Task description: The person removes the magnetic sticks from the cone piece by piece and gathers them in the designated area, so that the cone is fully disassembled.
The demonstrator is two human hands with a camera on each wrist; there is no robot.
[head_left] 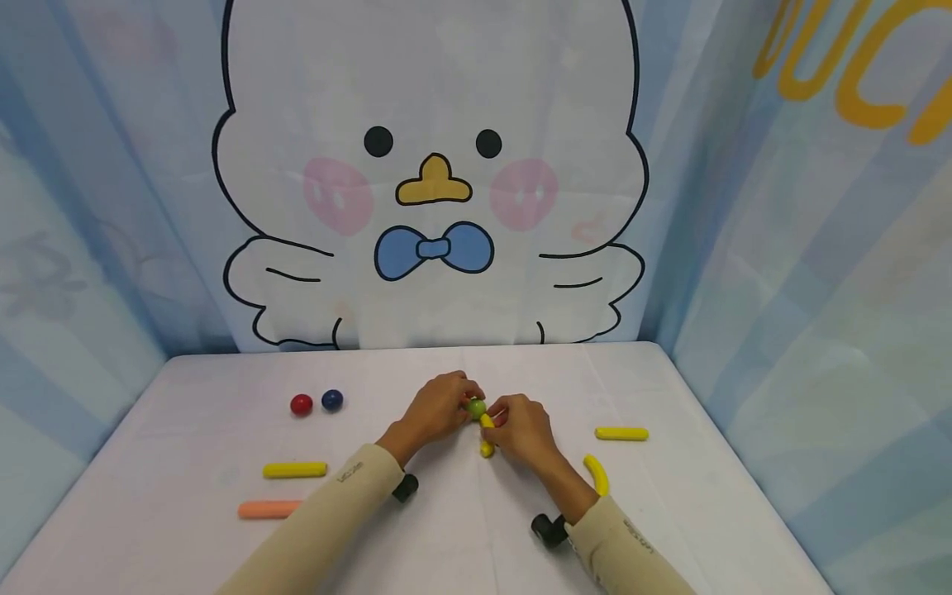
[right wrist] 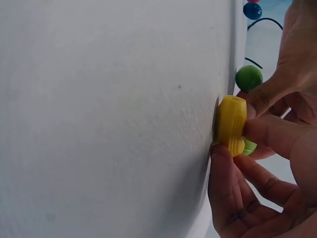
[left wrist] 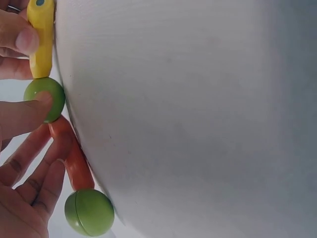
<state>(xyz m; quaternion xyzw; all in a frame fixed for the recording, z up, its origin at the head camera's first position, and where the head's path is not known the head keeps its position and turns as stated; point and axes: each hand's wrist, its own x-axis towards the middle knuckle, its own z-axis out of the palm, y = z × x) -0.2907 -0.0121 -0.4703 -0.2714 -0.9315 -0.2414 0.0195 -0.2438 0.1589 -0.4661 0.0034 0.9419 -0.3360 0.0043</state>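
Note:
Near the middle of the table, my left hand (head_left: 439,406) pinches a small green ball (head_left: 476,408). Beside it, my right hand (head_left: 525,431) grips a short yellow stick (head_left: 487,450) between thumb and fingers, its end against the ball. In the left wrist view, an orange-red stick (left wrist: 77,161) touches the ball's other side and a second green ball (left wrist: 89,212) sits at its far end, making a row. The left fingers lie near the orange-red stick. The right wrist view shows the yellow stick (right wrist: 231,124) end-on, partly hiding the nearer green ball.
On the left lie a red ball (head_left: 301,405), a dark blue ball (head_left: 332,400), a yellow stick (head_left: 294,470) and an orange stick (head_left: 266,510), partly behind my left sleeve. A yellow stick (head_left: 621,434) and a curved yellow piece (head_left: 597,474) lie right. A printed curtain (head_left: 431,306) stands behind.

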